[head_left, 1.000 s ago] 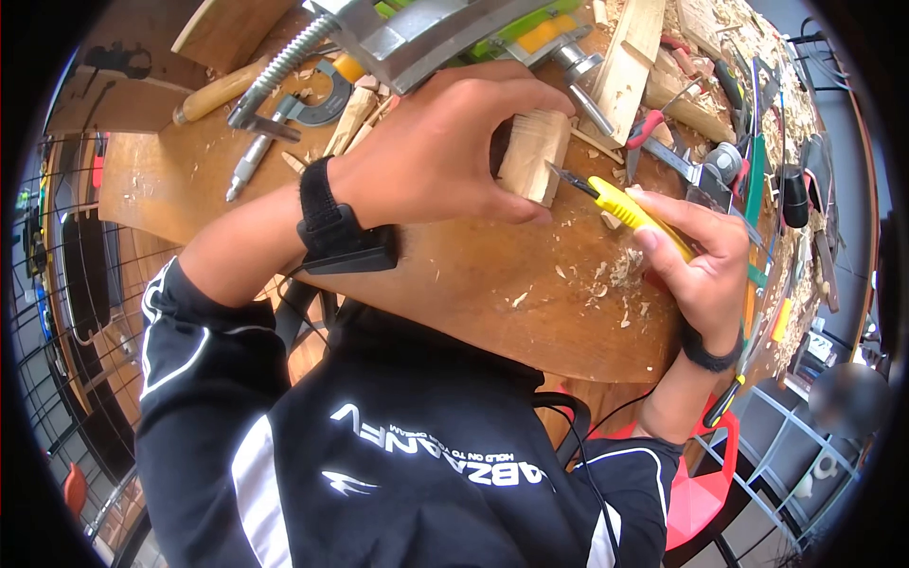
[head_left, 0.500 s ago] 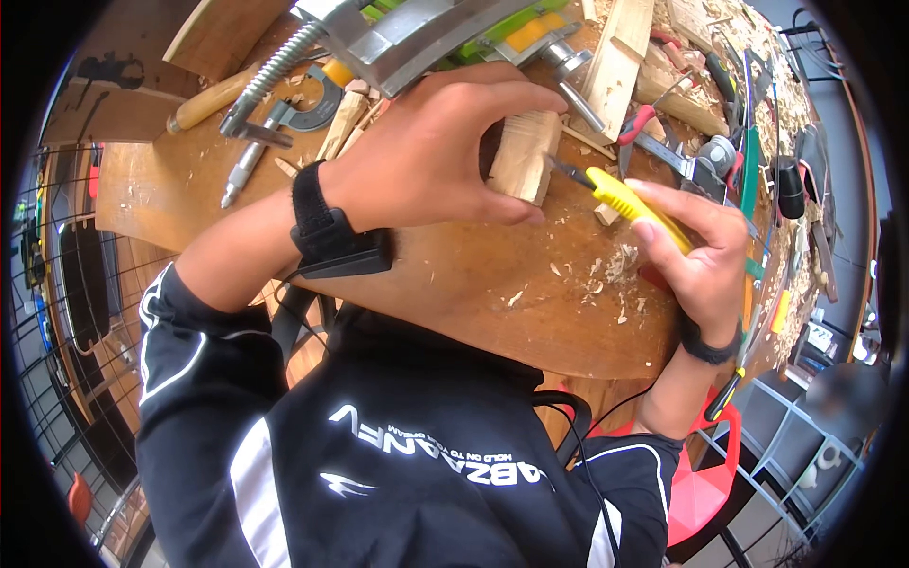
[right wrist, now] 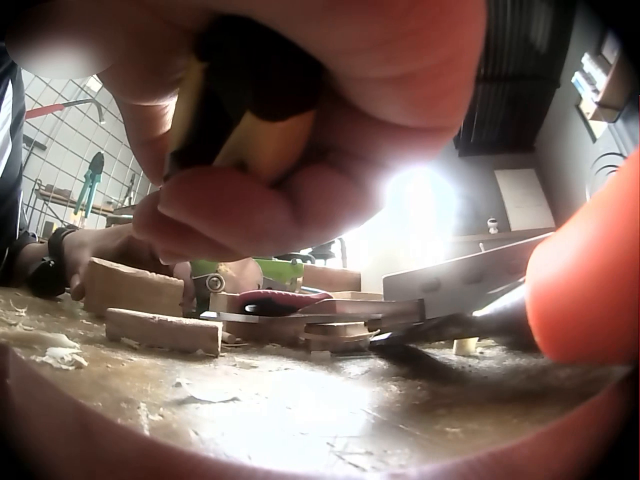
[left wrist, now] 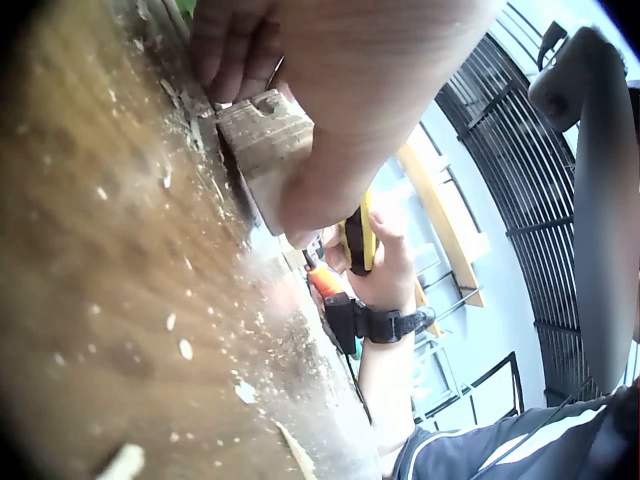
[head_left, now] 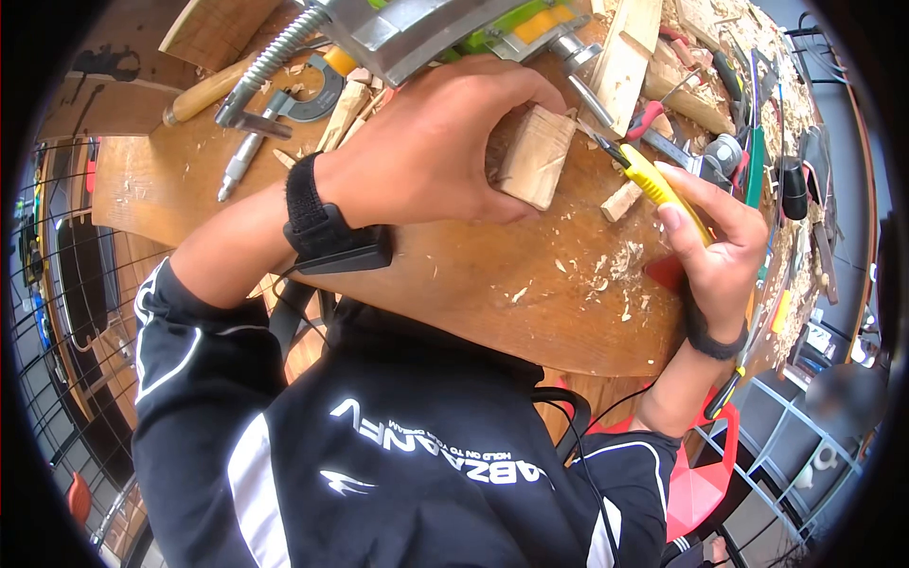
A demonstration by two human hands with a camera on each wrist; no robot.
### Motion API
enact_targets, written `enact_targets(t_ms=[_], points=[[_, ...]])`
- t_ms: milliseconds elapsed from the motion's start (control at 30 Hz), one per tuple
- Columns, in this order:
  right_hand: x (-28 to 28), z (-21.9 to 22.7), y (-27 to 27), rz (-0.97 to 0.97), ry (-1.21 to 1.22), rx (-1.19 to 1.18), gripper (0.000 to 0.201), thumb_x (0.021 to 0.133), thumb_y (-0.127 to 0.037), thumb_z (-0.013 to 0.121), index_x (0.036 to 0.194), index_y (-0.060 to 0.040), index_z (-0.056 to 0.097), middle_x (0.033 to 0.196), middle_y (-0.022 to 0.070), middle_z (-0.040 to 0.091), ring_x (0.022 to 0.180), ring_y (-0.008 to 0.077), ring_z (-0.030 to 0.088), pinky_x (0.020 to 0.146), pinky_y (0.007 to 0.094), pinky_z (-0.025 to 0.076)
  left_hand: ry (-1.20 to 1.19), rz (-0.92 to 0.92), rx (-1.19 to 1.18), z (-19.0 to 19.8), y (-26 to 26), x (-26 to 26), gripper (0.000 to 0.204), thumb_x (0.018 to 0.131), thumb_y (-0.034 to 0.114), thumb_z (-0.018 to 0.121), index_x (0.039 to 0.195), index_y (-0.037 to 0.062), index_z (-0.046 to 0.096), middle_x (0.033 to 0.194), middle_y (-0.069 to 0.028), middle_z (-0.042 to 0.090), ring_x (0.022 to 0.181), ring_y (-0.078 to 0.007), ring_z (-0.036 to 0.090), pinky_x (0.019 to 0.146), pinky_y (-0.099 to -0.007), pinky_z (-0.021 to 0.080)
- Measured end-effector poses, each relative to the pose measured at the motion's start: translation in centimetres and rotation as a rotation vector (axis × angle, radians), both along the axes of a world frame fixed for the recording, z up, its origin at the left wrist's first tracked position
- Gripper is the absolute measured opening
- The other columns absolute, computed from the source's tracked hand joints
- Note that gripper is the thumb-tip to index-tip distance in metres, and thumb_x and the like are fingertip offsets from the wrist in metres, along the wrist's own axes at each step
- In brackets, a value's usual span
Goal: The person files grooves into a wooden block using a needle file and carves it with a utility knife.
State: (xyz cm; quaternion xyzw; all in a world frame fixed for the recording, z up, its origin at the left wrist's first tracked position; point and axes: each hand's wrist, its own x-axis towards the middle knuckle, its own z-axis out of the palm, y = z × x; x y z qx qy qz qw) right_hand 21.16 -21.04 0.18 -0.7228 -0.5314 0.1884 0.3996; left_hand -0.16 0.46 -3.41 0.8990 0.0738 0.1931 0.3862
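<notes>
In the head view my left hand (head_left: 436,142) grips a squared wood block (head_left: 538,159) from its left side, fingers over the far end and thumb at the near end. The block stands on the wooden table (head_left: 454,303). Between thumb and fingers my right hand (head_left: 717,248) holds a yellow and black utility knife (head_left: 658,185). Its blade points toward the block's upper right corner, with a thin curl of wood there. From the left wrist, the block (left wrist: 268,150) shows a notched top edge. The right wrist view has the knife handle (right wrist: 258,130) inside the curled fingers.
A metal vise (head_left: 398,47) stands beyond the left hand, with a micrometer (head_left: 317,93) to its left. A small wood offcut (head_left: 621,201) lies between block and right hand. Shavings (head_left: 620,265) litter the table. Red-handled pliers (head_left: 646,121), a caliper (head_left: 668,150) and wood strips lie at the back right.
The knife has moved from the block's right face up and to the right, away from it. The block has shifted slightly in the left hand's grip. The small offcut shows more fully.
</notes>
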Motion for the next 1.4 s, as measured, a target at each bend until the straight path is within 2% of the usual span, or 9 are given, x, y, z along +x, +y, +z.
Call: enact_targets(t_ms=[433,567,633,767,967,1100,1167,1267,1400], points=[[0.2,0.2,0.2,0.074,-0.092,0.059,0.032,0.081,-0.005,0.079,0.112,0.0006,0.077,0.094,0.0127,0.078,0.075,0.0135,0.071,0.069,0.0252,0.053,-0.113,-0.113,-0.024,0.8,0.1,0.2,0.070,0.061,0.003,0.088,0.127,0.0048,0.064,0.120,-0.0113,0.065,0.103,-0.0262,0.066,0.088,-0.0337,0.054],[0.2,0.5,0.5,0.247,-0.155,0.084,0.034,0.078,-0.004,0.079,0.112,0.0015,0.077,0.090,0.0145,0.077,0.073,0.0172,0.072,0.068,0.0258,0.054,-0.144,-0.046,-0.118,0.1,-0.3,0.3,0.071,0.060,0.001,0.088,0.127,0.0062,0.064,0.120,-0.0103,0.065,0.102,-0.0251,0.066,0.087,-0.0326,0.055],[0.0,0.4,0.7,0.271,-0.161,0.097,0.035,0.077,-0.003,0.079,0.112,0.0019,0.077,0.088,0.0152,0.076,0.073,0.0187,0.072,0.069,0.0264,0.054,-0.034,-0.062,-0.084,0.5,-0.2,0.1,0.071,0.059,0.000,0.088,0.126,0.0067,0.065,0.121,-0.0101,0.065,0.104,-0.0249,0.067,0.085,-0.0324,0.057],[-0.4,0.6,0.8,0.303,-0.112,0.076,0.036,0.077,-0.002,0.079,0.112,0.0034,0.076,0.087,0.0165,0.075,0.077,0.0215,0.074,0.073,0.0291,0.056,-0.116,-0.107,0.034,0.1,0.1,0.4,0.075,0.058,0.000,0.087,0.129,0.0083,0.065,0.121,-0.0103,0.065,0.103,-0.0259,0.067,0.080,-0.0325,0.058],[-0.6,0.3,0.9,0.305,-0.136,0.041,0.036,0.078,-0.001,0.080,0.113,0.0029,0.076,0.086,0.0170,0.075,0.079,0.0225,0.075,0.076,0.0299,0.057,-0.032,-0.117,-0.032,0.6,-0.2,0.2,0.078,0.058,0.001,0.087,0.131,0.0088,0.065,0.125,-0.0115,0.064,0.101,-0.0284,0.066,0.079,-0.0329,0.057],[-0.6,0.6,0.9,0.287,-0.102,-0.021,0.036,0.079,-0.002,0.080,0.114,0.0026,0.076,0.086,0.0170,0.075,0.079,0.0218,0.074,0.076,0.0299,0.057,-0.150,-0.118,0.069,-0.1,0.1,0.3,0.076,0.060,0.002,0.086,0.132,0.0092,0.065,0.125,-0.0121,0.064,0.098,-0.0278,0.067,0.080,-0.0337,0.057],[-0.5,0.3,1.0,0.295,-0.108,0.005,0.036,0.079,-0.001,0.080,0.115,0.0023,0.076,0.087,0.0170,0.075,0.079,0.0215,0.074,0.074,0.0296,0.057,-0.015,-0.122,-0.027,0.6,-0.1,0.1,0.074,0.063,0.010,0.091,0.132,0.0064,0.064,0.124,-0.0139,0.066,0.103,-0.0283,0.068,0.087,-0.0360,0.056],[-0.5,0.2,0.9,0.304,-0.126,0.025,0.038,0.079,-0.001,0.080,0.116,0.0018,0.076,0.087,0.0168,0.075,0.078,0.0209,0.074,0.072,0.0291,0.057,-0.122,-0.135,0.013,0.2,0.0,0.2,0.074,0.067,0.022,0.095,0.131,0.0029,0.064,0.123,-0.0153,0.067,0.107,-0.0283,0.069,0.092,-0.0369,0.055],[-0.9,0.4,0.9,0.276,-0.122,0.014,0.039,0.078,0.000,0.081,0.116,0.0012,0.076,0.088,0.0163,0.075,0.078,0.0208,0.074,0.072,0.0286,0.057,-0.070,-0.107,0.013,0.4,-0.3,0.1,0.073,0.071,0.031,0.096,0.129,-0.0002,0.064,0.121,-0.0163,0.068,0.109,-0.0274,0.069,0.094,-0.0367,0.055]])
